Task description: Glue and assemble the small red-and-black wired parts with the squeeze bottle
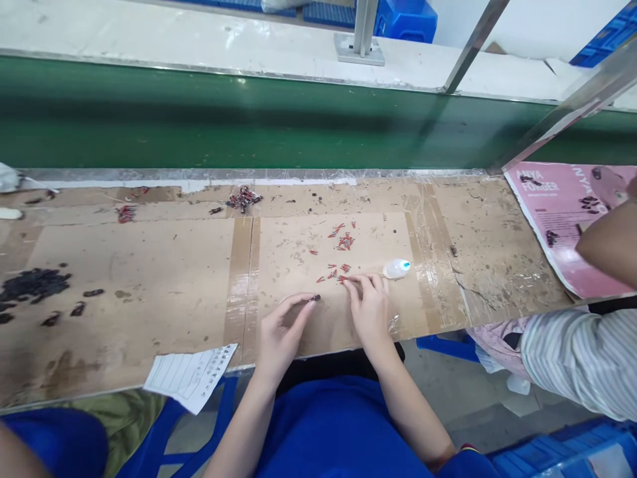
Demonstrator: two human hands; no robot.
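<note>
My left hand [281,332] is closed in a pinch, with a small black part [314,298] between thumb and forefinger just above the cardboard. To its right, my right hand [369,309] reaches down with its fingertips together at a small red-and-silver piece [342,279], which they seem to pinch; the tips partly cover it. Several similar red pieces [345,241] lie loosely scattered beyond my fingers. A small white squeeze bottle with a blue tip [397,268] lies on its side beside my right hand.
Cardboard [194,265] covers the bench. Black parts [34,284] are heaped at left; a mixed red-and-black pile [243,199] lies farther back. A paper sheet [192,377] overhangs the front edge. A green conveyor belt [239,123] runs behind. Another person's striped sleeve [582,352] is at right, near a pink sheet [552,219].
</note>
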